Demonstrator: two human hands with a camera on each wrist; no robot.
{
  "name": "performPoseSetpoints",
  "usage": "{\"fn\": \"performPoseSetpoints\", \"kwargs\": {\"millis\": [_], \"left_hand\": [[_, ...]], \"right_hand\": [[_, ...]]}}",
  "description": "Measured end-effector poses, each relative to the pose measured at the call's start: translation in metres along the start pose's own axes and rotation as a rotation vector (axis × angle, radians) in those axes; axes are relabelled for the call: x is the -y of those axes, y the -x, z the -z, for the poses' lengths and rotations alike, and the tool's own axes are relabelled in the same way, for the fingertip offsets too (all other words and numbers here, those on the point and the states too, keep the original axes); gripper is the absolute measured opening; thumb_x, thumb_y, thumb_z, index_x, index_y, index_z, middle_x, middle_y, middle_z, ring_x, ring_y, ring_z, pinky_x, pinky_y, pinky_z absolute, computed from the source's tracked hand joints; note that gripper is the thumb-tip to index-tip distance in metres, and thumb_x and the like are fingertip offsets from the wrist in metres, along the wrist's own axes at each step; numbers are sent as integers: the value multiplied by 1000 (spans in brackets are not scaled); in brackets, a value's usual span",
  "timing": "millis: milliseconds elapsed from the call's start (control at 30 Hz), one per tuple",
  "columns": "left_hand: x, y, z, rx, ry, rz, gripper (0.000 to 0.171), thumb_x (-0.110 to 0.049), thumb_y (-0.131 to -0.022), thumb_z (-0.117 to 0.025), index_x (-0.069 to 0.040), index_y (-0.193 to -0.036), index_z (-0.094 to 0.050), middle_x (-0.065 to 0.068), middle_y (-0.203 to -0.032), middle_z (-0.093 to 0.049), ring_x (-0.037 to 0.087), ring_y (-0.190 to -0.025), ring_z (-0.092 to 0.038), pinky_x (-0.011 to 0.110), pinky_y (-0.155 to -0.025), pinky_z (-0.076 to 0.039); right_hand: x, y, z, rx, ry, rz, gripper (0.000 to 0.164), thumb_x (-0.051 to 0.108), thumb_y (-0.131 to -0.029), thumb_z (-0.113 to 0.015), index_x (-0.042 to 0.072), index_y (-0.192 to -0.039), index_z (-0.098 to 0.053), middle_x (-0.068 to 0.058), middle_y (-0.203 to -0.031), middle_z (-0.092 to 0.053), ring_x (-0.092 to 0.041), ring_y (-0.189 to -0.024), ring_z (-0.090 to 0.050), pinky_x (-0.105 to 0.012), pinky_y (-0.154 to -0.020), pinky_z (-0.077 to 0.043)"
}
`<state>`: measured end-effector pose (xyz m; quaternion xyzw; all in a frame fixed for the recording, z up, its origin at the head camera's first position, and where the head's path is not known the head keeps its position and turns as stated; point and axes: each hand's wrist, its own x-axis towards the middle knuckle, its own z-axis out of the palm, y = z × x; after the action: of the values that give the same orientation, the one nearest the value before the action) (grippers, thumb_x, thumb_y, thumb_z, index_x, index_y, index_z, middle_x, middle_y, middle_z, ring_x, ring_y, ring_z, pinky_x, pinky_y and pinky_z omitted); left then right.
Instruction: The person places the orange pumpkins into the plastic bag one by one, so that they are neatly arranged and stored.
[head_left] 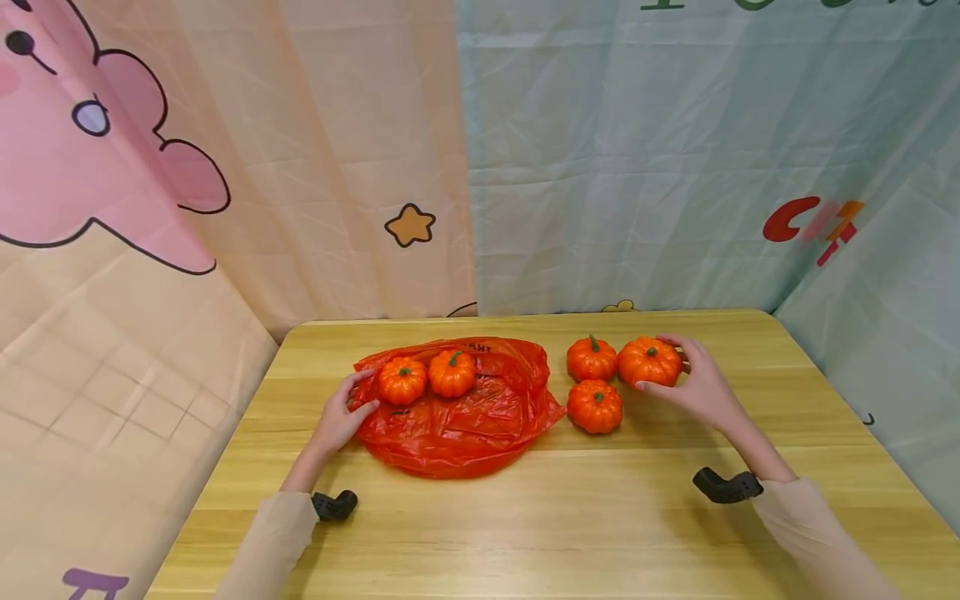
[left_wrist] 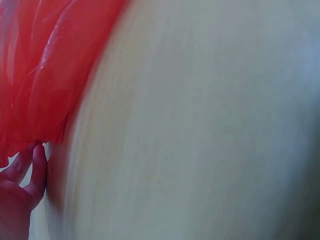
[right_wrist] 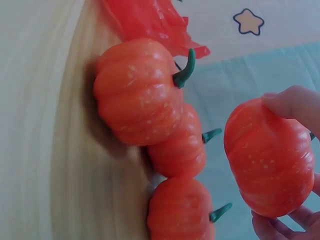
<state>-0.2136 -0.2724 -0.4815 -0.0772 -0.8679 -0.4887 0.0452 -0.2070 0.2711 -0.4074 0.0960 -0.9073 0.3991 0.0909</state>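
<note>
Two small orange pumpkins, one on the left (head_left: 402, 381) and one on the right (head_left: 452, 372), sit on a flattened red plastic bag (head_left: 457, 454). My left hand (head_left: 339, 418) is at the bag's left edge, thumb and fingers apart in the head view, fingertips touching the plastic. Between thumb and fingers, my right hand (head_left: 697, 387) grips another pumpkin (right_wrist: 270, 155), raised off the table. Three more stand in a cluster: a near one (right_wrist: 140, 92), a middle one (right_wrist: 180, 145) and one (right_wrist: 182, 212) that the held pumpkin hides in the head view.
The wooden table (head_left: 487, 533) meets printed curtains (head_left: 622, 167) at its back and sides. A black wrist mount (head_left: 335, 505) shows by the left sleeve, and another black mount (head_left: 726, 486) by the right sleeve. The bag's right corner lies close to the cluster.
</note>
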Motion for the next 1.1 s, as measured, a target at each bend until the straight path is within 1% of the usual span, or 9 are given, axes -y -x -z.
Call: {"fn": "performPoseSetpoints", "kwargs": {"millis": [67, 333, 567, 633, 767, 833, 900, 1000, 1100], "left_hand": [[-1, 0, 0, 0, 6, 5, 52, -6, -92, -59, -4, -141, -40, 21, -144, -43, 39, -125, -49, 53, -100, -44], [-1, -1, 0, 12, 37, 10, 53, -6, -92, -60, -6, -141, -40, 21, -145, -42, 41, -127, -47, 56, -101, -42], [-1, -1, 1, 12, 20, 18, 53, -5, -92, -60, -4, -141, -40, 22, -145, -42, 41, -128, -46, 55, -102, -41], [-8, 1, 1, 16, 12, 17, 53, -3, -92, -59, -1, -141, -39, 24, -144, -42, 43, -128, -46, 56, -102, -41], [-31, 7, 3, 26, 16, 26, 52, 0, -92, -57, 5, -140, -38, 28, -143, -41, 45, -128, -45, 56, -103, -40], [-28, 6, 2, 24, 18, 26, 52, -1, -92, -57, 3, -140, -39, 27, -144, -41, 44, -128, -45, 56, -103, -40], [-18, 4, 1, 20, 28, 28, 52, -3, -93, -58, 0, -141, -39, 24, -145, -41, 42, -128, -45, 55, -103, -40], [-1, -1, -1, 16, 40, 29, 53, -6, -93, -59, -5, -142, -39, 20, -147, -41, 40, -129, -45, 55, -104, -40], [-2, 1, 0, 21, 48, 33, 54, -6, -94, -58, -4, -143, -37, 20, -148, -39, 40, -130, -44, 55, -104, -39]], "right_hand": [[5, -6, -1, 13, -2, 3, 78, 28, -77, -80, -1, -137, -41, -27, -133, -40, -43, -117, -42, -61, -96, -38], [22, -28, -17, 56, -39, 34, 78, 27, -76, -81, 4, -139, -41, -25, -136, -39, -41, -119, -42, -59, -98, -39], [35, -44, -33, 80, -70, 83, 78, 25, -74, -83, 6, -138, -42, -21, -137, -40, -38, -118, -46, -57, -97, -43], [39, -48, -37, 90, -74, 93, 78, 26, -74, -83, 6, -137, -42, -20, -136, -41, -37, -117, -46, -55, -96, -44], [49, -54, -44, 112, -82, 121, 78, 28, -73, -83, 7, -137, -43, -17, -135, -43, -35, -117, -47, -54, -97, -45], [54, -56, -47, 120, -96, 136, 78, 28, -73, -83, 7, -137, -43, -17, -135, -43, -35, -118, -47, -54, -98, -45], [57, -59, -52, 127, -110, 147, 78, 27, -73, -83, 7, -137, -43, -16, -136, -43, -34, -119, -47, -54, -99, -44], [63, -61, -61, 136, -134, 146, 78, 27, -73, -83, 9, -138, -44, -15, -135, -43, -33, -118, -48, -53, -97, -46], [70, -62, -70, 145, -160, 144, 77, 26, -73, -83, 11, -138, -44, -14, -135, -43, -32, -116, -49, -51, -94, -48]]}}
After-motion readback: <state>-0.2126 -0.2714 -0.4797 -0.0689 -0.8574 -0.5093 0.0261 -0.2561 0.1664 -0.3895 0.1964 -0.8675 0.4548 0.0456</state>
